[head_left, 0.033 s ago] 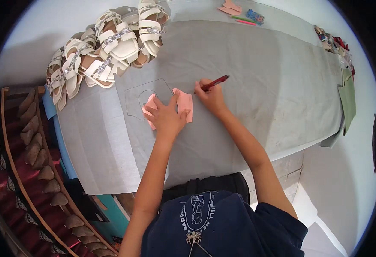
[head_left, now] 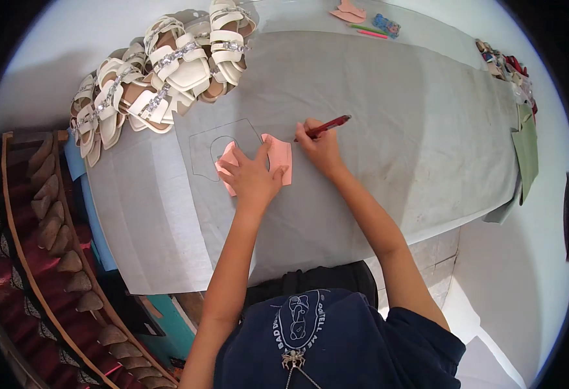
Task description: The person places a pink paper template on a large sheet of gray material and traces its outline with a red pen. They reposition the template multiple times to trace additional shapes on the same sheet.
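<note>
My left hand (head_left: 253,176) lies flat with its fingers spread, pressing a pink curved pattern piece (head_left: 280,159) onto grey sheet material (head_left: 336,220). The hand covers the middle of the piece, and both its sides show past my fingers. My right hand (head_left: 320,148) is closed round a dark red pen (head_left: 331,126), its tip down at the sheet beside the upper right edge of the piece. A thin dark drawn outline (head_left: 200,133) with a curved inner line shows on the sheet, left of the piece and partly under it.
White strappy sandals (head_left: 190,70) with jewelled bands are heaped at the far left. Pink scraps (head_left: 348,11), a pink pen (head_left: 370,34) and a small blue bundle (head_left: 388,24) lie at the far edge. Shoes (head_left: 505,68) and green material (head_left: 525,152) are at the right; a rack (head_left: 57,259) stands left.
The upper end of the pen in my right hand has shifted slightly to the right. My left hand and the pink pattern piece have stayed in place.
</note>
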Demonstrator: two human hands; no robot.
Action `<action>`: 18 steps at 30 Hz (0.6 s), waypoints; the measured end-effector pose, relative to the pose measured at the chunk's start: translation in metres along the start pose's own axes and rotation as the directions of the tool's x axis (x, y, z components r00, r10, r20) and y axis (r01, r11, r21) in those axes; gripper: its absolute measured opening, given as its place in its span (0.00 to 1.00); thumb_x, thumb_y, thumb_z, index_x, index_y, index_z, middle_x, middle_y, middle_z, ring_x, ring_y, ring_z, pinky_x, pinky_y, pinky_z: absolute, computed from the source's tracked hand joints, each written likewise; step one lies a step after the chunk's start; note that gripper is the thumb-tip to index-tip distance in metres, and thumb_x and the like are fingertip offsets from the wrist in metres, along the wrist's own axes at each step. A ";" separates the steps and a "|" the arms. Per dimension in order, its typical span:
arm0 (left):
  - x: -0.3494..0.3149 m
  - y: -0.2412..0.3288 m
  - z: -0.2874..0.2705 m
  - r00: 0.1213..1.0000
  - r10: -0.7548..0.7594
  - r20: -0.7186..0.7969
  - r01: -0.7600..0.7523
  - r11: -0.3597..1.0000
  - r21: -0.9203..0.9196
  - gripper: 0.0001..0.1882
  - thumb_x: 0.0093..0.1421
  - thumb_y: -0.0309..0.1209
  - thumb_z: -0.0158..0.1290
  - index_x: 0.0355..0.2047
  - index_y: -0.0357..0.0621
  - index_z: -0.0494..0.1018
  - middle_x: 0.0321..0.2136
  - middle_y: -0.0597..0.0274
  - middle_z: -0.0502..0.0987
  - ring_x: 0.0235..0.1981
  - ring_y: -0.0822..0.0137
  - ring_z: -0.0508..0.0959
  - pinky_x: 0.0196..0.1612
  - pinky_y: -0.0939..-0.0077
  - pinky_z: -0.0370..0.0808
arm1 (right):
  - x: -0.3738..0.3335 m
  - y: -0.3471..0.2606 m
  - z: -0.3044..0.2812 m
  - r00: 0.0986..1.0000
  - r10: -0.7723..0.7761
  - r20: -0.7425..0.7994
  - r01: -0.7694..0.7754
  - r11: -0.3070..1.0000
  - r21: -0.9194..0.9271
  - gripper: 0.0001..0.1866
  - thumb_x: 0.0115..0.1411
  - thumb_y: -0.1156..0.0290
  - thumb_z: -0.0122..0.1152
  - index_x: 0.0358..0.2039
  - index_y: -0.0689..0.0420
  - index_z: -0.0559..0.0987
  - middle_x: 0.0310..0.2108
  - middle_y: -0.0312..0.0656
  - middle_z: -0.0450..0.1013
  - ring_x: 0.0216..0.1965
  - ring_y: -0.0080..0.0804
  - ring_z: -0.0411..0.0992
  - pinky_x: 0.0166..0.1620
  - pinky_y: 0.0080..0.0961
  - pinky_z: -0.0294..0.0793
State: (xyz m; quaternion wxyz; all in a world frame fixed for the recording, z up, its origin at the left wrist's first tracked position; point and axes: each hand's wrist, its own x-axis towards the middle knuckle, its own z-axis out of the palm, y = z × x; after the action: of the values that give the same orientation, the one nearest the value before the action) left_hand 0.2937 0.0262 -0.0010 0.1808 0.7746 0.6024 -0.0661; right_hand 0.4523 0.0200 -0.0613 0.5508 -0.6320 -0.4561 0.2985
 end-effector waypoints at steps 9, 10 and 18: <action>0.000 -0.002 0.003 1.000 -0.009 -0.006 0.009 1.000 -0.022 0.35 0.49 0.55 0.55 0.58 0.73 0.60 0.58 0.37 0.48 0.56 0.22 0.47 0.54 0.32 0.49 | -0.016 -0.010 0.008 0.993 -0.042 -0.115 0.029 0.994 -0.107 0.19 0.55 0.70 0.58 0.16 0.62 0.60 0.13 0.40 0.55 0.16 0.25 0.51 0.20 0.27 0.53; 0.000 -0.002 0.004 1.000 -0.014 -0.006 0.014 1.000 -0.016 0.35 0.49 0.55 0.55 0.58 0.73 0.60 0.58 0.38 0.48 0.56 0.22 0.46 0.55 0.32 0.48 | -0.016 -0.010 0.008 0.992 -0.044 -0.116 0.030 0.993 -0.118 0.19 0.55 0.70 0.58 0.16 0.62 0.60 0.13 0.40 0.55 0.16 0.25 0.51 0.20 0.27 0.53; 0.001 -0.002 0.003 1.000 -0.002 -0.006 0.002 1.000 0.009 0.35 0.48 0.55 0.55 0.58 0.73 0.60 0.58 0.37 0.49 0.55 0.20 0.48 0.53 0.32 0.50 | -0.016 -0.003 0.008 0.993 -0.060 -0.105 0.042 0.986 -0.163 0.18 0.57 0.72 0.58 0.15 0.62 0.63 0.13 0.37 0.59 0.17 0.20 0.53 0.20 0.24 0.54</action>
State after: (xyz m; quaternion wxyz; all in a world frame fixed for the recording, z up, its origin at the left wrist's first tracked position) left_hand 0.2926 0.0261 -0.0043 0.1755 0.7751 0.6033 -0.0666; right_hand 0.4384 0.0088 -0.0620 0.5299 -0.6778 -0.4638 0.2115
